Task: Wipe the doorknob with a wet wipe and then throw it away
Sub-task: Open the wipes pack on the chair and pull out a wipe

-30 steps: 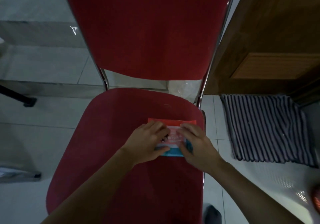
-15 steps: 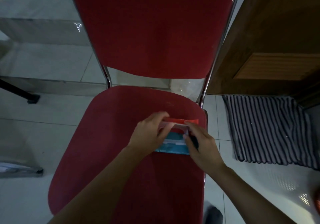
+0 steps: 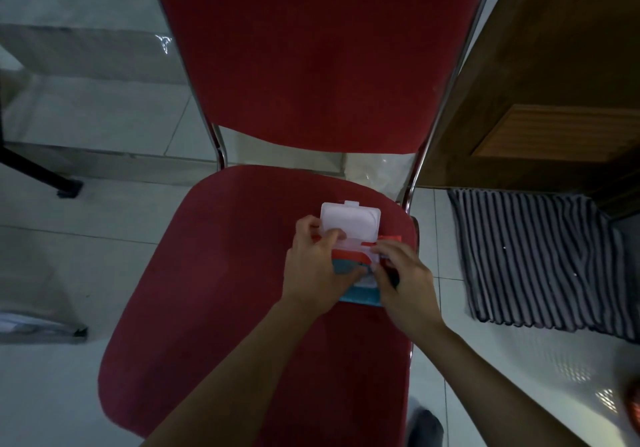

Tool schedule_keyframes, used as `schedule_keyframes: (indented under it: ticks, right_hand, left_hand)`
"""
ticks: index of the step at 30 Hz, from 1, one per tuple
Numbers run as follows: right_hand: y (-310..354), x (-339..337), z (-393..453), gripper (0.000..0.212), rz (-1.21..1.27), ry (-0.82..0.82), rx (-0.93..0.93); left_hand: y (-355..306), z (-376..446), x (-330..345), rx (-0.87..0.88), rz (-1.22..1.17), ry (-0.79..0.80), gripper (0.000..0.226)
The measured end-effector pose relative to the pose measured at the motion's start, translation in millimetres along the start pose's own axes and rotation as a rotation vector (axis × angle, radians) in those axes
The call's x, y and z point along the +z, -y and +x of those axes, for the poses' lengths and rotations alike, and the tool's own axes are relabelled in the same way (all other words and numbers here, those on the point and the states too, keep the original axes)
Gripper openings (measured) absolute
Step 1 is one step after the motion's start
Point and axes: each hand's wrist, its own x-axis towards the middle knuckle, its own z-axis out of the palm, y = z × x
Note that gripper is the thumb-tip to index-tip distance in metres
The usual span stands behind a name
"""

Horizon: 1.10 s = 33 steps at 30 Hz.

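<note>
A red and blue wet wipe pack [image 3: 360,296] lies on the seat of a red chair [image 3: 221,301], near its right edge. The pack's white plastic lid [image 3: 349,220] stands flipped up toward the chair back. My left hand [image 3: 318,266] holds the pack at its left side, fingers at the lid's base. My right hand [image 3: 403,277] presses on the pack's right side, fingertips at the opening. No loose wipe shows. The doorknob is out of view.
A brown wooden door [image 3: 554,83] stands at the right, with a striped mat [image 3: 540,259] on the floor before it. White tiled floor [image 3: 69,246] surrounds the chair. A black stand foot [image 3: 65,188] sits at the left.
The pack's white lid has been flipped up and now stands open. Both hands stayed on the pack, shifting slightly toward the chair back.
</note>
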Motion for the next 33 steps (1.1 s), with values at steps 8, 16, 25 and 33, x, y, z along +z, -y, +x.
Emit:
schedule_keyframes:
  ticks: [8,16,25,33]
  right_hand:
    - [4.1,-5.0,4.6,0.021,-0.037,0.029,-0.008]
    - [9.3,2.2,10.1,0.009,-0.125,0.040,0.031]
    - [19.9,7.3,20.1,0.010,-0.252,0.200,-0.146]
    - [25.1,2.0,26.7,0.007,0.067,0.201,0.100]
  left_hand:
    - [2.3,5.5,-9.8,0.027,0.009,0.005,0.041]
    - [9.8,1.1,-8.0,0.083,-0.087,-0.001,0.016]
    - [13.1,2.2,-23.1,-0.367,-0.686,-0.007,0.018]
    - [14.7,-0.2,-14.8,-0.306,-0.479,-0.025,0.016]
